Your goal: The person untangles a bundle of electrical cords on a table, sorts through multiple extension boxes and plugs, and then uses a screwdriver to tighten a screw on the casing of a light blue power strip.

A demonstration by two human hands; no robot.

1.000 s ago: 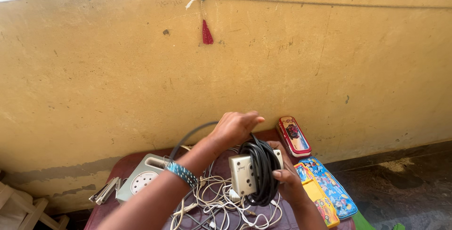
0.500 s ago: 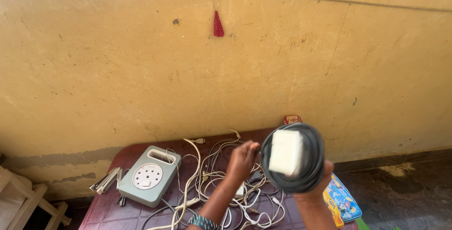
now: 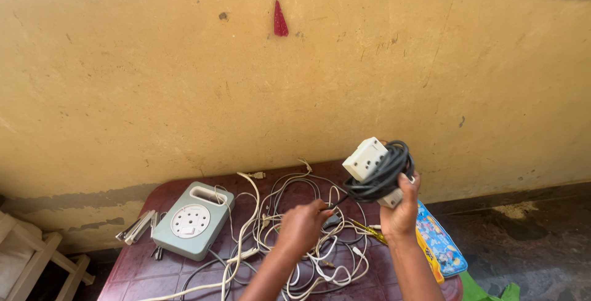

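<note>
A grey-green cable reel box (image 3: 192, 220) with a round socket face lies flat on a dark red bench (image 3: 138, 270), closed, its contents hidden. Beside it spreads a loose tangle of white and grey cables (image 3: 289, 227), and a few pale metal strips (image 3: 136, 228) rest at the bench's left edge. At the right edge lie flat, brightly printed pencil boxes (image 3: 441, 244), one blue, one yellow. The bench stands against a worn, stained yellow wall (image 3: 154, 92), where a small red tassel (image 3: 280, 19) hangs from a cord; a pale wooden frame (image 3: 31, 264) shows at lower left, and bare ground lies to the right.

The right hand (image 3: 400, 212) is raised above the bench, its grip clenched around a white socket block (image 3: 365, 159) wound with a coil of black cable (image 3: 385, 175). The left hand (image 3: 301, 227) is lowered over the tangle, fingers pinching the black cable's loose end (image 3: 332, 204), which runs up to the coil.
</note>
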